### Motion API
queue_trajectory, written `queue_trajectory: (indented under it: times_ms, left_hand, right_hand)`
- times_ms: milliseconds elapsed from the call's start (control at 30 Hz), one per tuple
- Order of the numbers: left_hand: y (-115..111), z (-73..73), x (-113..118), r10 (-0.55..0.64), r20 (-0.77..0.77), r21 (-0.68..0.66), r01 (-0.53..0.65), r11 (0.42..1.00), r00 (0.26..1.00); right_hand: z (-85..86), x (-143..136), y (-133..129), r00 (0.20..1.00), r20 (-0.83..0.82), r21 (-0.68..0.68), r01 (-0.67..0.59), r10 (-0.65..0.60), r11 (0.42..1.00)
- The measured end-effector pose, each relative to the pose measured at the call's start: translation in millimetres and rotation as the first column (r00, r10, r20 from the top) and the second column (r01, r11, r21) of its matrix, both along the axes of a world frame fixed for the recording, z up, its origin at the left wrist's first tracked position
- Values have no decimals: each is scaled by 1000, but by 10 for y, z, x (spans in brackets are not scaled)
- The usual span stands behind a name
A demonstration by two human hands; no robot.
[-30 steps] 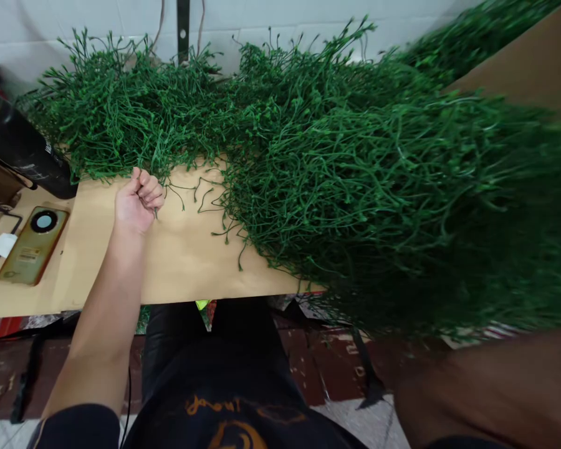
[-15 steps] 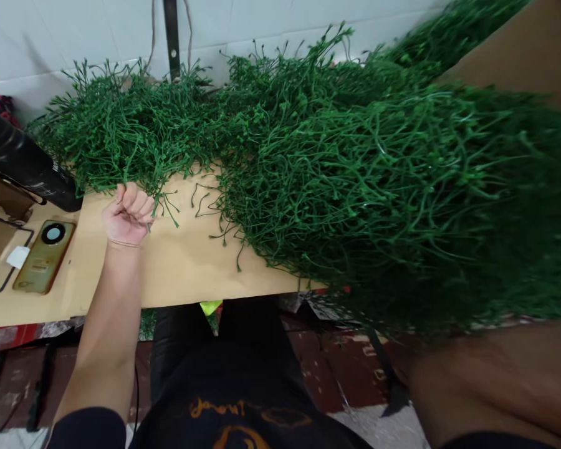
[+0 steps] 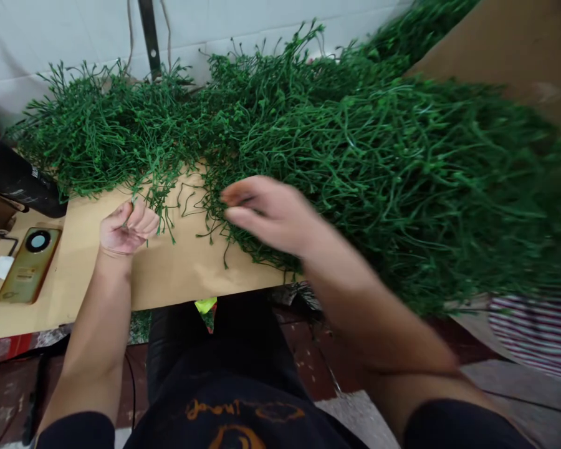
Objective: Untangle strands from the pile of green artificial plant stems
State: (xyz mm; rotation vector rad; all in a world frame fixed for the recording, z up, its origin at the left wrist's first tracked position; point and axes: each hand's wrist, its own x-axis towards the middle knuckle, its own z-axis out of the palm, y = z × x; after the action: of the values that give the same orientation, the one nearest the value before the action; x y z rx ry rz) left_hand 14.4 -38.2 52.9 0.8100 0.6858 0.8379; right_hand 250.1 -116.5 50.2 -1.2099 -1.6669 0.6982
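Since the earlier frame, right hand (image 3: 266,212) has come into view over the near edge of the green sprig heap (image 3: 355,174), fingers loosely extended, blurred. Left hand (image 3: 126,227) pinches one sprig (image 3: 161,209) at the pile's left. Judged step: separating sprigs; next calls for a clean single-stem grip.

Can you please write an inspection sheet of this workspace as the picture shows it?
Surface: tan table, bare at the front.
Job's things: green plastic stems heaped along the back and right.
Clutter: phone, black bottle, at the left.
Hands: left hand curled on a few stems; right hand blurred, fingers out at the heap's edge.
Cables: thin cords on the wall.
Surroundings: white tiled wall, striped cloth.
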Motion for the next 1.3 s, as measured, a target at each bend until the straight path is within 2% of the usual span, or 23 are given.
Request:
queue_trajectory:
  times_ms: [100, 167, 267, 333, 367, 467, 600, 733, 833, 967, 1100, 1200, 1300]
  left_hand:
    - [7, -13, -34, 49, -61, 2, -49, 999, 997]
    - [29, -38, -72, 107, -75, 21, -106, 994, 991]
    - [68, -73, -100, 177, -52, 54, -175, 983, 983]
    - [86, -80, -87, 178, -46, 47, -176, 983, 983]
    - [95, -77, -76, 173, -46, 41, -171, 984, 984]
    - [129, -59, -57, 203, -20, 60, -202, 978, 979]
    - [184, -84, -53, 275, -57, 135, -266, 955, 960]
    - [198, -214, 29, 219, -299, 316, -120, 941, 929]
    - [197, -295, 96, 243, -372, 442, -59, 895, 896]
    - [205, -310, 128, 363, -384, 491, -145, 859, 849]
    - [210, -312, 141, 425, -416, 531, -165, 831, 804]
    - [213, -322, 136, 418, -458, 546, -124, 829, 785]
    - [202, -303, 119, 339, -509, 497, -52, 866, 791]
  right_hand:
    - [-286, -550, 326, 994, -95, -155, -60, 46, 986]
    - [-422, -876, 536, 980, -189, -189, -92, 56, 978]
    - [-488, -1084, 711, 906, -384, -214, -278, 181, 936]
    - [-481, -1053, 733, 864, -452, -239, -358, 223, 903]
    - [-474, -1013, 726, 867, -453, -257, -350, 207, 901]
    - [-461, -896, 678, 917, -380, -283, -243, 124, 928]
    - [-458, -840, 626, 967, -235, -188, -148, 101, 971]
    - [-474, -832, 610, 999, -32, -87, -33, 30, 996]
    - [-497, -821, 606, 997, 56, -60, 51, -48, 997]
    - [-508, -810, 590, 991, 134, -41, 6, -1, 999]
    - [-483, -804, 561, 983, 181, -23, -14, 18, 1000]
    - [-457, -800, 549, 976, 216, -51, -15, 25, 999]
    - [-451, -799, 547, 969, 245, -68, -6, 22, 998]
